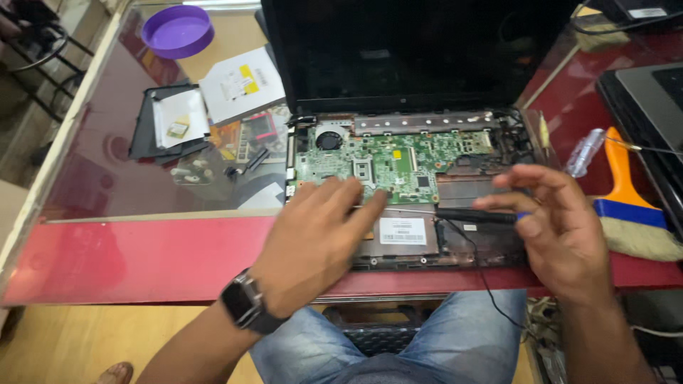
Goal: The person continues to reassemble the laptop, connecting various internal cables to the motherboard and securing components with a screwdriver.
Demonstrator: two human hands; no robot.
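Observation:
An opened black laptop (pixel 420 50) lies on the red counter with its green motherboard (pixel 398 160) and a small fan (pixel 329 139) exposed. My left hand (pixel 316 238), with a dark watch on the wrist, rests palm down on the lower left of the laptop base, fingers spread over the board's edge. My right hand (pixel 558 220) holds a black screwdriver (pixel 475 215) sideways, its thin shaft pointing left toward my left fingers.
A purple bowl (pixel 178 30), a white optical drive (pixel 240 84), a black cover panel (pixel 167 121) and loose small parts lie at the left. A clear-handled screwdriver (pixel 585 153), an orange-handled brush (pixel 629 206) and another laptop (pixel 651 107) are at the right.

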